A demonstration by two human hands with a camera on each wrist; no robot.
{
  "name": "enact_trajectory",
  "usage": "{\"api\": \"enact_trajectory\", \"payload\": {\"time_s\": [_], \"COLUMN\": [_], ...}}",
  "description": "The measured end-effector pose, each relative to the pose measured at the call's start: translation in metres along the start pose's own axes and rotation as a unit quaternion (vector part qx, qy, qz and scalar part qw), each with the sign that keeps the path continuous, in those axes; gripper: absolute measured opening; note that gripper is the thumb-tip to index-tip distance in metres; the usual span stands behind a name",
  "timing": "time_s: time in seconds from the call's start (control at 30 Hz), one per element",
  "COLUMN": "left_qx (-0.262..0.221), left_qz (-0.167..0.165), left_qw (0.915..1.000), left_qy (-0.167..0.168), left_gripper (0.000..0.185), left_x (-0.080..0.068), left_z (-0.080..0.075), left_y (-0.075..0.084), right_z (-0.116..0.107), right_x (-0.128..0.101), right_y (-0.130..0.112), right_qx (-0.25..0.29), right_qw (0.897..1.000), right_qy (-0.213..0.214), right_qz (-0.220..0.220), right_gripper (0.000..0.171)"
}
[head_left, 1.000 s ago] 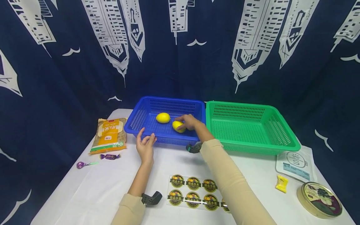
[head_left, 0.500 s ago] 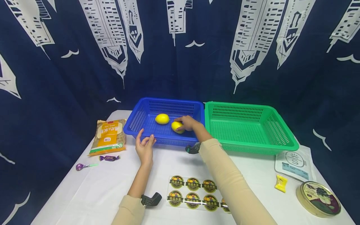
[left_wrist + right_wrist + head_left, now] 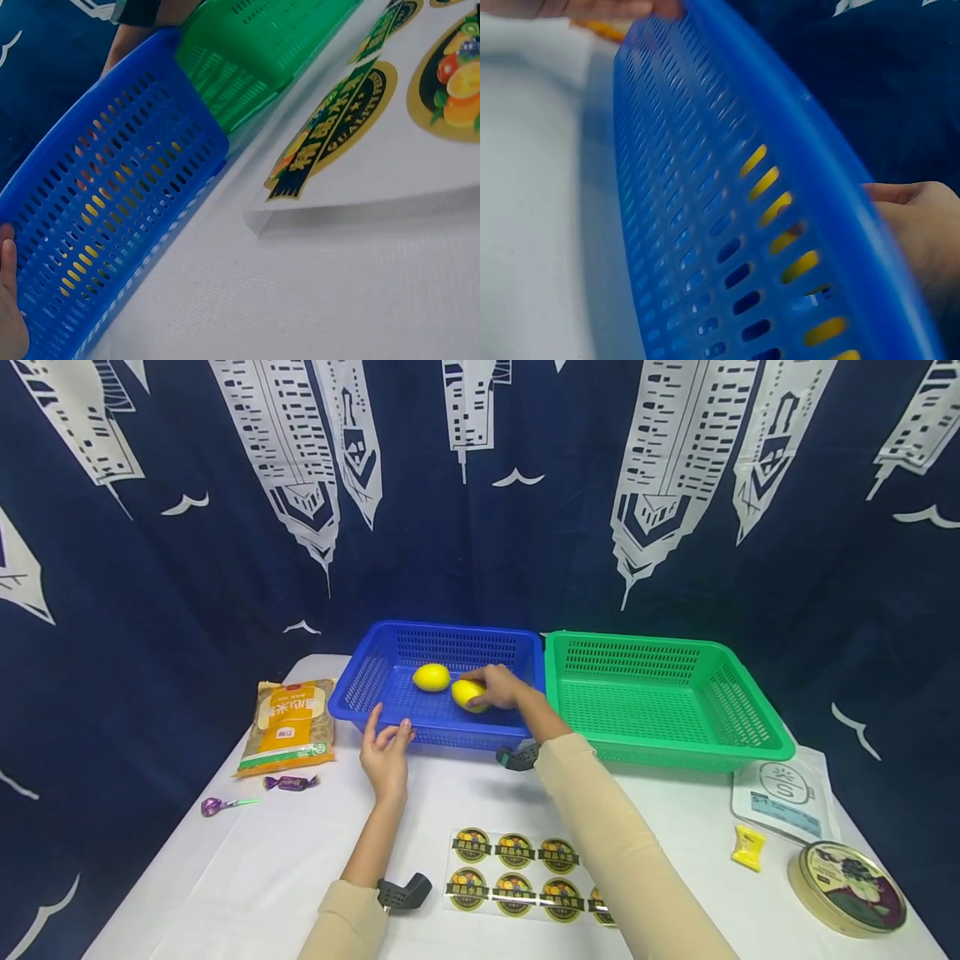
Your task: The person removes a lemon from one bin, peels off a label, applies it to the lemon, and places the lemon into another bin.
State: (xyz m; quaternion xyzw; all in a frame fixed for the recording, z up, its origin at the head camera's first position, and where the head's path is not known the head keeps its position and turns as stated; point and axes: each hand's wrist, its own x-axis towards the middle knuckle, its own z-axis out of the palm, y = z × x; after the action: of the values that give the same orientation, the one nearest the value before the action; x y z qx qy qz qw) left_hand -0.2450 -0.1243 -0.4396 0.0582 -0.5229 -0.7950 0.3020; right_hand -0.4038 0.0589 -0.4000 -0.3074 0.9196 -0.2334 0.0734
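Inside the blue basket (image 3: 435, 720), my right hand (image 3: 501, 687) grips a yellow lemon (image 3: 465, 695). To its left, a second lemon (image 3: 432, 677) lies on the basket floor. My left hand (image 3: 386, 760) touches the basket's front wall and rim near the left corner, its fingers spread and fairly straight. In the left wrist view, part of the left hand (image 3: 10, 315) shows beside the slotted blue wall. The right wrist view shows the right hand (image 3: 922, 225) beyond the rim, with yellow through the slots; its fingertips are mostly hidden.
A green basket (image 3: 675, 756) adjoins on the right. Left lie an orange food bag (image 3: 291, 727), a purple candy (image 3: 291, 783) and a lollipop (image 3: 213, 807). A fruit-sticker sheet (image 3: 491, 864) lies in front. Right are a white pouch (image 3: 783, 793), yellow candy (image 3: 747, 847) and round tin (image 3: 847, 889).
The right hand has shifted the lemon slightly left within the blue basket, and its grip looks closer around it. The left hand stays at the front wall.
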Motion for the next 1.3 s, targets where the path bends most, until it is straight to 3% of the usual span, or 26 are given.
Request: {"api": "enact_trajectory", "payload": {"time_s": [0.13,0.3,0.47,0.63,0.77,0.93,1.1,1.3], "left_qx": [0.024,0.029,0.042,0.067,0.083,0.102,0.107,0.115], "left_qz": [0.021,0.027,0.034,0.033,0.028,0.031,0.016,0.005], "left_qw": [0.9995,0.9992,0.9985,0.9971,0.9959,0.9938,0.9939,0.9934], "left_qy": [0.002,0.005,0.012,0.014,0.026,0.032,0.017,0.006], "left_gripper": [0.054,0.053,0.053,0.052,0.051,0.051,0.052,0.052], "left_x": [-0.002,-0.003,0.001,0.0,0.003,0.006,0.002,-0.007], "left_z": [0.001,0.002,-0.004,-0.004,-0.003,-0.004,-0.003,0.002], "left_y": [-0.001,-0.001,-0.015,-0.011,-0.012,-0.015,-0.006,0.011], "right_z": [-0.01,-0.031,-0.056,-0.068,-0.055,-0.019,0.014,0.038], "right_x": [-0.012,-0.039,-0.085,-0.143,-0.185,-0.218,-0.231,-0.229], "right_y": [-0.006,-0.02,-0.042,-0.059,-0.06,-0.045,-0.026,-0.011], "right_qx": [0.03,0.019,-0.007,-0.024,-0.02,-0.024,-0.026,-0.004], "right_qw": [0.999,0.992,0.977,0.96,0.959,0.975,0.989,0.993], "right_qy": [0.033,0.094,0.156,0.182,0.164,0.106,0.063,0.05], "right_qz": [-0.022,-0.079,-0.143,-0.209,-0.232,-0.192,-0.131,-0.11], "right_gripper": [0.056,0.056,0.053,0.055,0.055,0.054,0.054,0.055]}}
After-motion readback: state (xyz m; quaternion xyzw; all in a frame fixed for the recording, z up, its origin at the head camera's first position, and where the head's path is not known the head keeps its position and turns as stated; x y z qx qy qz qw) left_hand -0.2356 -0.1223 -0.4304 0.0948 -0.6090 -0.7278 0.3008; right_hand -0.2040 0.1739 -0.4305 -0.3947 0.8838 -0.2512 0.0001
